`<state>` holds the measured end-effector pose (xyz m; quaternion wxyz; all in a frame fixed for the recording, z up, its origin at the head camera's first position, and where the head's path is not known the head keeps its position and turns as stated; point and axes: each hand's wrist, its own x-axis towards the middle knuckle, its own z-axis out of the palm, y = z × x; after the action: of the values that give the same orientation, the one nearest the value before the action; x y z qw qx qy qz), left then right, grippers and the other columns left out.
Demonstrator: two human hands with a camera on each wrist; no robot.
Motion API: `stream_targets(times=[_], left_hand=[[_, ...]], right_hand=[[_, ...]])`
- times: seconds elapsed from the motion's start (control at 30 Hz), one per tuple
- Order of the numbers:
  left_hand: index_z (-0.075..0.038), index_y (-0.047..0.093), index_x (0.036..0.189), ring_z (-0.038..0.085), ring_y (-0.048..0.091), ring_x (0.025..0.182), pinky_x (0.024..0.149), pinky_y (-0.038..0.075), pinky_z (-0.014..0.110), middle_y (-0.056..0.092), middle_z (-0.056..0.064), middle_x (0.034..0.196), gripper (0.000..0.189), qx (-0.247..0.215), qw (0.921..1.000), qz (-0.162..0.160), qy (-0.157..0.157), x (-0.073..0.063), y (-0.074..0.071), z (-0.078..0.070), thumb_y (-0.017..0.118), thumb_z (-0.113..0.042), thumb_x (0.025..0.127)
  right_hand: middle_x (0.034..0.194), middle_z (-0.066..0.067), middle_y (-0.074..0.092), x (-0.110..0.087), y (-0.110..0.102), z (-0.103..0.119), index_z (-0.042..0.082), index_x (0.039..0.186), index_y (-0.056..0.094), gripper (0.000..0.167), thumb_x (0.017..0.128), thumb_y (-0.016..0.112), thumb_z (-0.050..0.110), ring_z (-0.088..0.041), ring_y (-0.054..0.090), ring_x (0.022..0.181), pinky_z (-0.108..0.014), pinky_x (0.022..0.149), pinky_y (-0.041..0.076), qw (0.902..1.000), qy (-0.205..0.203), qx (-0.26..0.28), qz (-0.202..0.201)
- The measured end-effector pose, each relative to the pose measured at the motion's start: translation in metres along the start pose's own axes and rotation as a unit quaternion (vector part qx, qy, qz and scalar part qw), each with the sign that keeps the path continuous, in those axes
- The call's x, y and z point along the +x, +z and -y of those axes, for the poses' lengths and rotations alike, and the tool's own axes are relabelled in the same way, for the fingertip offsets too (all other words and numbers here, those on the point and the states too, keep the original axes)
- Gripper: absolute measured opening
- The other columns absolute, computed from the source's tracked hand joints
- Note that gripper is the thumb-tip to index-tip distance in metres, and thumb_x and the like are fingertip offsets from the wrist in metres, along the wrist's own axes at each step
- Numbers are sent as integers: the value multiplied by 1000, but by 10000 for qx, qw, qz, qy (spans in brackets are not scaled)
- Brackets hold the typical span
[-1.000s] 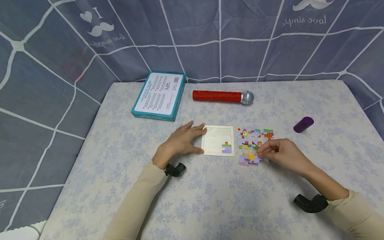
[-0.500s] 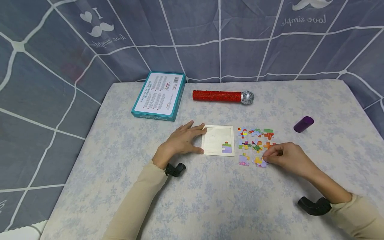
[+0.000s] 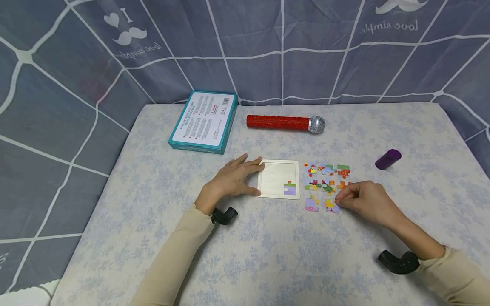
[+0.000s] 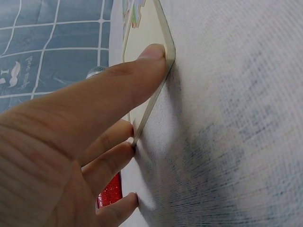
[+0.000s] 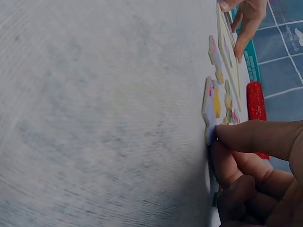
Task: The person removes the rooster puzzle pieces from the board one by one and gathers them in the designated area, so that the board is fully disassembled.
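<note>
My left hand [image 3: 233,180] lies at the left side of a shallow wooden puzzle tray [image 3: 272,178], fingers spread. Its thumb presses the near left corner and fingertips touch the far left one. Inside the tray's lower right corner sits one purple-and-green puzzle piece [image 3: 289,189]. My right hand [image 3: 363,199] pinches the right edge of a yellow-and-purple puzzle piece [image 3: 330,205] between thumb and forefinger. In the right wrist view, this piece [image 5: 211,106] lies flat, close on the cloth. Several other colourful pieces [image 3: 314,185] lie in rows between tray and hand, partly hidden by the fingers.
Behind the tray lies a red glittery microphone [image 3: 281,122] with a silver head. A teal box [image 3: 204,121] stands at the back left, and a purple cylinder [image 3: 388,159] at the right. Patterned cloth [image 3: 268,250] covers the table; a blue-grey curtain hangs behind.
My right hand has moved right with the yellow-and-purple piece, leaving a gap between it and the lower left piece of the rows. In the last half second it has barely moved. The left hand stays.
</note>
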<state>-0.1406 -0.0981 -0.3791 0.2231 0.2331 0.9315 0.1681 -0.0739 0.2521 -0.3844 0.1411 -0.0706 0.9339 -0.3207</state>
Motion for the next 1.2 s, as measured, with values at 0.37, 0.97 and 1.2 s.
stream_targets(times=[0.37,0.97,1.2], left_hand=[[-21,42,151,26,5,151,120,9,49,23,-9,161,81,0,10000,47,-34,-1,-2,-2,80,-37,82],[-22,43,150,27,6,151,119,10,51,24,-9,160,81,-20,10000,31,-89,1,-1,-2,81,-38,80],[-22,43,150,27,7,151,119,10,51,24,-9,160,80,-13,9999,21,-111,1,-1,-2,81,-38,81]], right_hand=[[72,6,66,12,9,26,13,87,76,4,85,74,15,-9,55,63,-24,56,42,9980,-422,152,-437],[92,0,61,45,46,63,6,118,70,38,82,76,12,-14,45,69,-29,63,40,9931,-1167,-116,-86],[91,-1,62,48,48,65,3,116,72,34,82,75,8,-14,49,74,-30,65,42,9891,-1463,-194,-15]])
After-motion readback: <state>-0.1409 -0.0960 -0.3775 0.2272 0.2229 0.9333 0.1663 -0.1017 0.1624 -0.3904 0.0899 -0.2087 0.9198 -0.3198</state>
